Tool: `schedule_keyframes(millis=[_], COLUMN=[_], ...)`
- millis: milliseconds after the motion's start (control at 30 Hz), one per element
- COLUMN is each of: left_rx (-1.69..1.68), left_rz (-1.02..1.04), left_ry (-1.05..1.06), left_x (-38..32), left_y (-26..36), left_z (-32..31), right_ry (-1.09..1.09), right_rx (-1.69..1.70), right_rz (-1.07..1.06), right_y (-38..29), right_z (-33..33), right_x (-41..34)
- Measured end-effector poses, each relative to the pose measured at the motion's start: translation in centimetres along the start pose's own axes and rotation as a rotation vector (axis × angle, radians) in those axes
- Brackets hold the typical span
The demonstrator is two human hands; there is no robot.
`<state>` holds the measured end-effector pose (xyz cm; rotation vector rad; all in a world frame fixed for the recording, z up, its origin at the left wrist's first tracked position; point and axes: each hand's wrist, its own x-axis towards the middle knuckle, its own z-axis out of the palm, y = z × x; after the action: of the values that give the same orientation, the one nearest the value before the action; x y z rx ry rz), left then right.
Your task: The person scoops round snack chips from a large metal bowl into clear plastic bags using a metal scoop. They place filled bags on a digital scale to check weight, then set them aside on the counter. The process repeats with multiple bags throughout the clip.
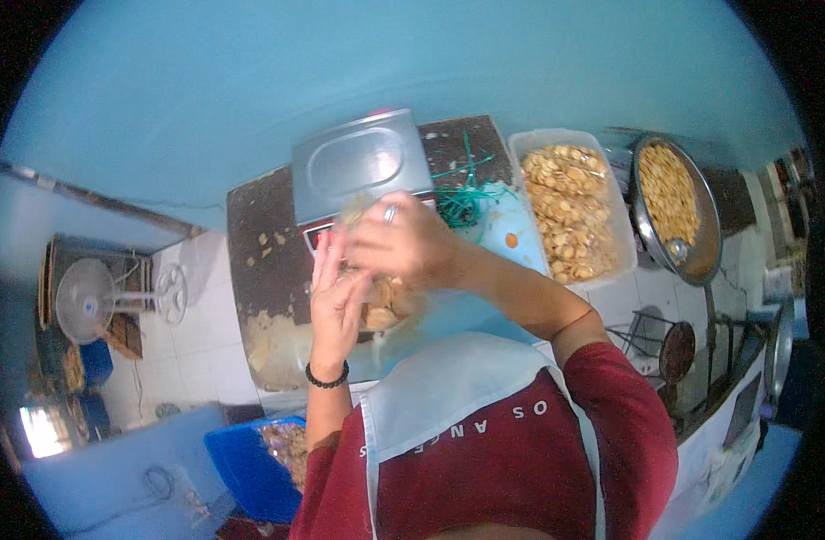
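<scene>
My right hand (402, 239), with a ring on one finger, is blurred over the neck of a clear plastic bag of round chips (384, 304). Against the bag's left side lies my left hand (337, 290), its fingers extended upward and a black bead bracelet on the wrist. The blurred bag top seems gathered in my right hand. Just beyond both hands stands a weighing scale with a metal platform (362, 162). Green plastic strings (463, 206) lie tangled to the scale's right on the worn table (261, 270).
A translucent plastic bin (626, 233) of chips stands to the right, beside a large metal bowl (706, 253) holding more chips. A blue container (244, 466) is at the lower left. A pedestal fan (88, 304) and a round stool (677, 352) stand on the floor.
</scene>
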<state>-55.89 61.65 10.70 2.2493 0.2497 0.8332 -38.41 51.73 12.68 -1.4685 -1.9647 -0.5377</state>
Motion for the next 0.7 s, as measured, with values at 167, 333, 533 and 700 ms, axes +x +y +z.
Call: schedule_keyframes(millis=[167,333,533,700], left_rx=[-0.303,-0.487,-0.427,-0.21], left_rz=[-0.179,-0.387,-0.386,-0.375], left_ry=[-0.047,0.102,0.329,0.489], left_x=[1.9,0.3,-0.6,-1.2], left_y=[0.2,1.1,2.4,3.0], left_z=[3.8,4.3,3.5,1.3], right_ry=[0.215,0.758,0.193,0.115], right_rx=[-0.067,-0.29,-0.319,-0.381], right_rz=[0.278,1.442,1.935,1.42], right_y=[5.0,18.9,24.9,24.5], right_z=[-4.1,-7.0,-9.7,-10.3], right_x=[-6.0,-25.8,-41.6,-31.8])
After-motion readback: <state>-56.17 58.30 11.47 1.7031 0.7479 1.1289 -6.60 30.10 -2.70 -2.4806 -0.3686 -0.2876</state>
